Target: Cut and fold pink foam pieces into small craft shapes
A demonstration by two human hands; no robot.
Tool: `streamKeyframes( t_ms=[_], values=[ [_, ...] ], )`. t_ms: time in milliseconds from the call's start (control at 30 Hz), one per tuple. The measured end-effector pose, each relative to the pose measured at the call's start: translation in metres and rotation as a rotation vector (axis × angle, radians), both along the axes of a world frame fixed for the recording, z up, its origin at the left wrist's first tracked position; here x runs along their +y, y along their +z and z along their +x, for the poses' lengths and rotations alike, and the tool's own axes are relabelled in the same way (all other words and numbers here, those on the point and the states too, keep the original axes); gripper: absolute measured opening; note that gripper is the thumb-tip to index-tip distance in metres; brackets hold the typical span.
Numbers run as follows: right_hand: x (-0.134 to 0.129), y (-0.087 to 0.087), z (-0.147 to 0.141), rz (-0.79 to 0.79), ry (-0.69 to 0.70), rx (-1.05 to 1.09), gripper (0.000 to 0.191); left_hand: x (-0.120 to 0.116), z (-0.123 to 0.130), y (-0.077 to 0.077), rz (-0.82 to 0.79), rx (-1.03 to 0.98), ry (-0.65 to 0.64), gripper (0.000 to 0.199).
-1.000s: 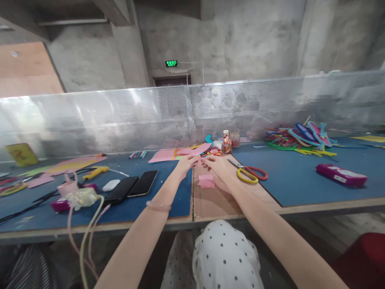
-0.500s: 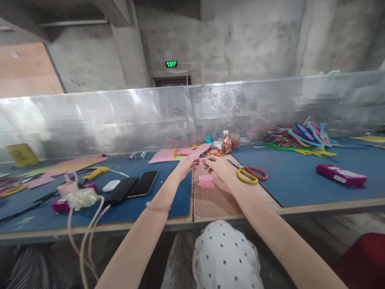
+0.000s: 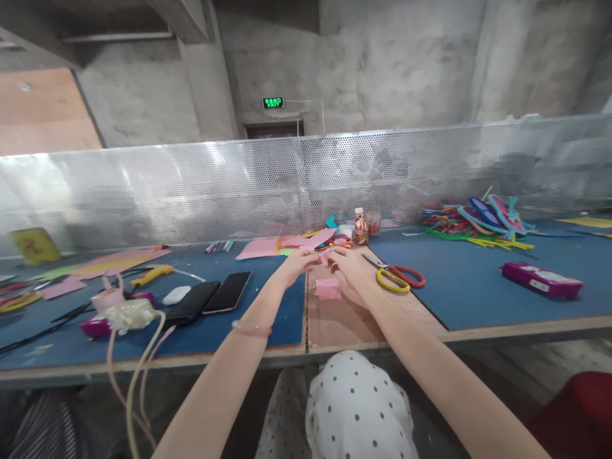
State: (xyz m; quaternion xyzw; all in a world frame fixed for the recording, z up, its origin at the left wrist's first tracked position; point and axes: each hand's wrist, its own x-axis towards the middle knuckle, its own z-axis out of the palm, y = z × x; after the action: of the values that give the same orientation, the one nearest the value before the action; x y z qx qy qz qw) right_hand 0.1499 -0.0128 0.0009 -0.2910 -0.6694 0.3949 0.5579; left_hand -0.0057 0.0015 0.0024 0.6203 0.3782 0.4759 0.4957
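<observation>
My left hand (image 3: pixel 299 262) and my right hand (image 3: pixel 343 261) meet over the brown board (image 3: pixel 354 325). Their bent fingers close on a small piece of pink paper (image 3: pixel 324 257) between the fingertips, partly hidden by the fingers. Just below them on the board lies a small pink paper stack (image 3: pixel 327 289). Scissors (image 3: pixel 393 279) with one yellow and one red handle rest to the right of my right hand. Behind my hands are larger pink sheets (image 3: pixel 258 248).
Two dark phones (image 3: pixel 227 292), a white case (image 3: pixel 176 294) and a yellow glue gun (image 3: pixel 152 274) lie left. A bottle (image 3: pixel 360 225) and jar (image 3: pixel 373 223) stand behind. Colourful pipe cleaners (image 3: pixel 447 223) and a purple box (image 3: pixel 542 279) are on the right.
My fingertips have come closer together around the small pink paper. The things on the table have stayed where they were.
</observation>
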Motion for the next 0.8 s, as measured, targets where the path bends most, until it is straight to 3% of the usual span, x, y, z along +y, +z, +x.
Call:
streamKeyframes(
  t_ms=[233, 500, 600, 800],
  values=[
    [-0.001, 0.003, -0.002, -0.101, 0.026, -0.012, 0.023, 0.001, -0.001, -0.001, 0.096, -0.009, 0.108, 0.023],
    [-0.003, 0.004, -0.002, -0.013, -0.079, -0.094, 0.023, 0.006, -0.001, -0.002, 0.235, 0.117, 0.184, 0.023],
    [-0.005, 0.006, 0.002, 0.016, -0.080, -0.100, 0.023, 0.001, 0.001, 0.000, 0.229, 0.079, 0.158, 0.021],
    [-0.008, 0.009, 0.006, 0.027, -0.024, -0.088, 0.021, -0.008, 0.002, 0.004, 0.083, 0.058, -0.045, 0.017]
  ],
)
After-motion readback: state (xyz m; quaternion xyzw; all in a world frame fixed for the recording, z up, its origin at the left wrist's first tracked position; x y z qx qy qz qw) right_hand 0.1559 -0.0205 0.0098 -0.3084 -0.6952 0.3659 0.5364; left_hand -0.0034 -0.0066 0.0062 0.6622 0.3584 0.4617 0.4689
